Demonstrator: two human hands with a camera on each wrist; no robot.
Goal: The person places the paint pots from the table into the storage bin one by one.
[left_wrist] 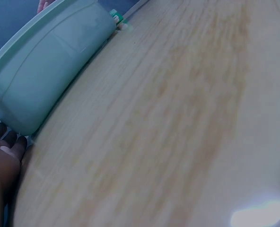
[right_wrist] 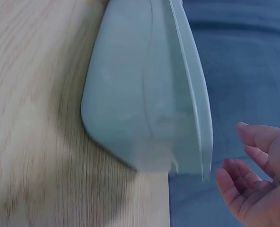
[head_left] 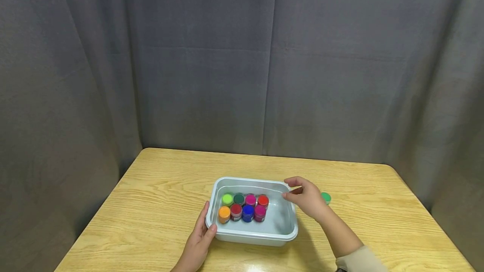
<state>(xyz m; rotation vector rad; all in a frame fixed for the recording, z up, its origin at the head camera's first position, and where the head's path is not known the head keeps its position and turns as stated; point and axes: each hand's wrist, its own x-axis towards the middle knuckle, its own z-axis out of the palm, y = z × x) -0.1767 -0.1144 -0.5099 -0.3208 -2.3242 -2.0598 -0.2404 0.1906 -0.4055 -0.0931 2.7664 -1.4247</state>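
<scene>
A pale grey-green plastic basin point(head_left: 261, 235) stands on the table. Inside, toward its left, two rows of small paint jars point(head_left: 248, 212) show lime, dark green, pink, red, orange, blue and magenta tops. My left hand point(head_left: 197, 238) holds the basin's left front corner, thumb at the rim and fingers along the outer wall. Over the right rim is my right hand point(head_left: 307, 198), fingers loosely bent and thumb apart, with nothing between them. In the right wrist view, that hand point(right_wrist: 260, 175) shows beside the rim. A green-topped jar point(head_left: 326, 197) stands on the table just beyond the right wrist.
The wooden table point(head_left: 151, 213) has rounded far corners. Grey curtains point(head_left: 204, 74) hang behind it and along both sides. In the left wrist view, the green-topped jar point(left_wrist: 116, 17) peeks out past the basin's far end.
</scene>
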